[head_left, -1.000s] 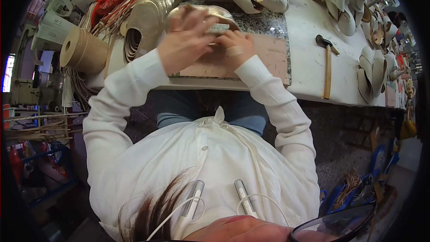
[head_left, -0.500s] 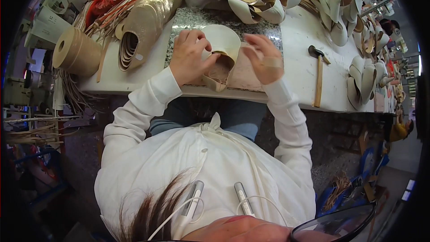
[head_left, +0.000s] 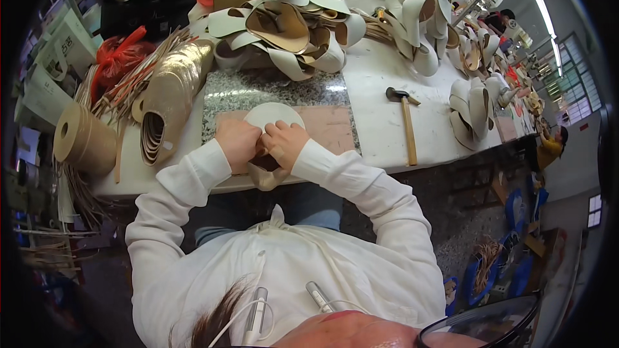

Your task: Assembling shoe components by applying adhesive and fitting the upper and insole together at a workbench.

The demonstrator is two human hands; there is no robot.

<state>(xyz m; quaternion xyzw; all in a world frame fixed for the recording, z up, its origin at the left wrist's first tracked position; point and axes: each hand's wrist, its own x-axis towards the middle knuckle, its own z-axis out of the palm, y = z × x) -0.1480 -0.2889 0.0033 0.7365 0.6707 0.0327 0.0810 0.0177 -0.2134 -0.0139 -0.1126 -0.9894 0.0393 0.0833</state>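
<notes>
A curved white shoe upper point(head_left: 274, 113) with a tan lining lies at the table's near edge, its lower loop hanging toward my lap. My left hand point(head_left: 238, 142) is closed on its left side. Right beside it, my right hand point(head_left: 284, 144) presses on the same piece with bent fingers. Both sets of fingertips meet at the middle and hide the spot they work on. Beneath the piece lies a pinkish board point(head_left: 332, 129) on a speckled granite slab point(head_left: 277, 93).
A hammer point(head_left: 409, 130) rests to the right. Piled white uppers point(head_left: 284, 26) stand behind the slab, with another group point(head_left: 471, 113) farther right. On the left are a rolled tan sheet point(head_left: 171, 96), a tape roll point(head_left: 84, 135), thin strips and a red plastic bag point(head_left: 122, 58).
My right hand, raised and apart from the upper before, has come down onto it next to my left. The view has shifted, showing more of the table's far side.
</notes>
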